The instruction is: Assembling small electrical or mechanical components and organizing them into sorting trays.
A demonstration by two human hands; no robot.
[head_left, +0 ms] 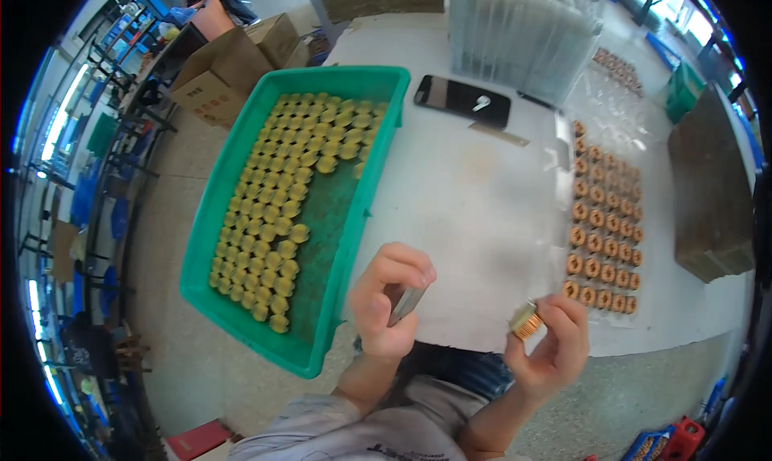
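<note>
My left hand (388, 304) is curled around a small flat grey metal tool (407, 303), held just off the near edge of the white table (466, 211). My right hand (551, 340) pinches a small copper-wound coil (526, 322) with a yellow top between thumb and fingertips, in front of the table edge. To the left, a green plastic tray (217, 203) holds rows of several yellow-topped coils (281, 211). On the right of the table, a clear blister sheet (603, 228) carries several copper coils set in rows.
A black phone (461, 100) lies at the back of the table, with a thin strip beside it. A stack of clear trays (519, 34) stands behind. A brown board (712, 195) is at the right. Cardboard boxes (221, 71) sit at far left.
</note>
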